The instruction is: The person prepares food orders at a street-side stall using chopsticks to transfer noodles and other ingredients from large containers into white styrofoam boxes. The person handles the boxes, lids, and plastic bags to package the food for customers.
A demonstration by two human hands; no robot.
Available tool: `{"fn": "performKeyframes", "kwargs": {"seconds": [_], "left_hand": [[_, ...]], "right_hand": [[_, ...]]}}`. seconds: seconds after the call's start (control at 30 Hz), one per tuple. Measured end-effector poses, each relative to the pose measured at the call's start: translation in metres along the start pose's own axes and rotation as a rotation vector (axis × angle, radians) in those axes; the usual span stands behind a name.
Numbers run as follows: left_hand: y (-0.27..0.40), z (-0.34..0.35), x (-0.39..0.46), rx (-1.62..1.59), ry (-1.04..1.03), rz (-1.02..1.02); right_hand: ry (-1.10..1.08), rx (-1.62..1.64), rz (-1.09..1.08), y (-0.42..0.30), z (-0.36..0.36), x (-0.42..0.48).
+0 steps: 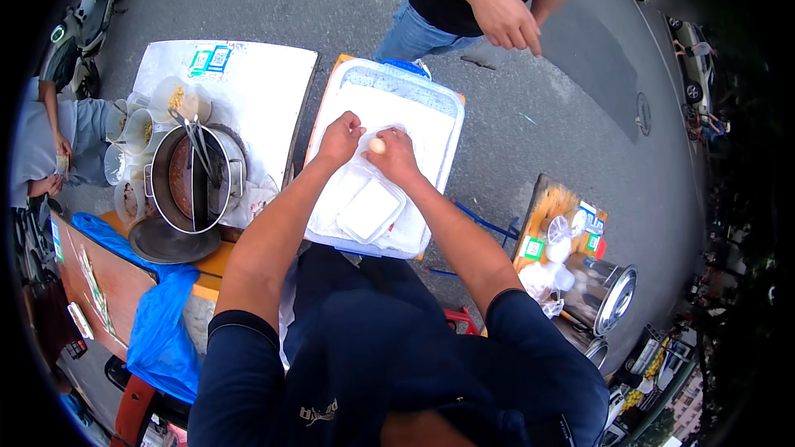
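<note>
Before me is a plastic tub (458, 136) lined with white cloth (397, 98). My right hand (397, 158) is over it, holding a pale egg (377, 146) by the fingers. Thin clear plastic film (371, 131), apparently a bag, stretches between my hands. The fingertips of my left hand (340, 139) are pinched together at its left edge. Whether the egg lies inside the film cannot be made out. Below my hands, a white lidded box (371, 210) rests on the cloth.
Left of the tub stand a two-part steel pot (169, 167) with tongs (200, 146) and several plastic food containers (140, 130). Across the tub, a person's hand (506, 15) points downward. At right are a wooden board (539, 202) and a large steel pot (587, 279).
</note>
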State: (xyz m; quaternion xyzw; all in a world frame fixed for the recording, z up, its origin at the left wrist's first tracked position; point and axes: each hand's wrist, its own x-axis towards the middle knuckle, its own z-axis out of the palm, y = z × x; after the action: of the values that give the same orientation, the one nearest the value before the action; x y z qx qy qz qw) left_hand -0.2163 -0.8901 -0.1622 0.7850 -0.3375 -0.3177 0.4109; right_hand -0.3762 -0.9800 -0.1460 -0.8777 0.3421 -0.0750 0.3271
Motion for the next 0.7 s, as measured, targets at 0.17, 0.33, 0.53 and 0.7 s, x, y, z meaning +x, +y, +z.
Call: {"fn": "performKeyframes", "kwargs": {"seconds": [0.17, 0.33, 0.53, 0.7], "left_hand": [[0.001, 0.006, -0.023, 0.175, -0.013, -0.038], [0.008, 0.013, -0.057, 0.155, -0.014, -0.334], [0.013, 0.009, -0.083, -0.209, -0.077, -0.456], [0.069, -0.015, -0.088, 0.032, 0.177, 0.007]], "right_hand": [[-0.052, 0.123, 0.057, 0.005, -0.009, -0.012], [-0.125, 0.332, 0.147, -0.030, -0.080, -0.030], [0.271, -0.033, 0.025, 0.014, -0.088, -0.034], [0.162, 0.435, 0.206, 0.037, -0.110, -0.011]]}}
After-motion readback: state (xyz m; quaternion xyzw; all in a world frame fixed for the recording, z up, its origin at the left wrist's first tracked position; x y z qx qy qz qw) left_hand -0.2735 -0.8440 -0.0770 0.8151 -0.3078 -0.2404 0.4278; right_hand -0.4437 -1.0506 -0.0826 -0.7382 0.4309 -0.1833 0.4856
